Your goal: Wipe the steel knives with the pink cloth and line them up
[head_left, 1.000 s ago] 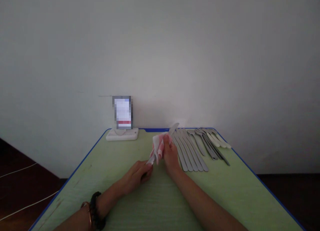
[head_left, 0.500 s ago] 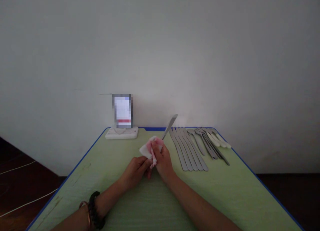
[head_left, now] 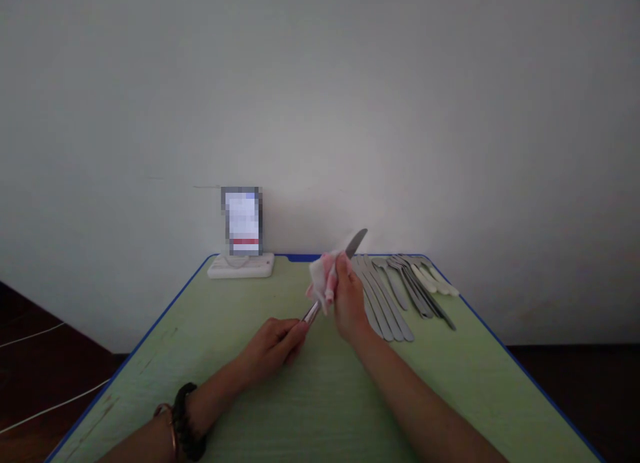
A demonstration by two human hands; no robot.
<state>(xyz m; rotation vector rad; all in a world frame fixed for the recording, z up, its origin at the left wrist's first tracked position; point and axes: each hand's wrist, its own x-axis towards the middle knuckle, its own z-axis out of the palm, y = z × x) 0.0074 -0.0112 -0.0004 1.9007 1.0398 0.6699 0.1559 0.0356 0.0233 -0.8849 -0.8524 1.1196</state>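
A silver table knife [head_left: 357,243] slants up and to the right above the table, its blade tip near the wall. My left hand [head_left: 277,346] is closed round the end of its handle. My right hand [head_left: 350,299] grips a pink and white cloth [head_left: 324,276], which is wrapped about the middle of the knife and hides that part. Just right of my right hand lies a row of several table knives [head_left: 387,309], partly covered by that hand.
Spoons [head_left: 393,286], dark-looking cutlery [head_left: 425,296] and white-handled pieces [head_left: 435,281] lie at the back right of the green table [head_left: 300,409]. At the back left, a blurred-out screen [head_left: 243,219] stands on a white base [head_left: 241,266] by the wall.
My right hand and the cloth have slid up along the knife towards the blade, away from my left hand. Part of the handle now shows between my hands.
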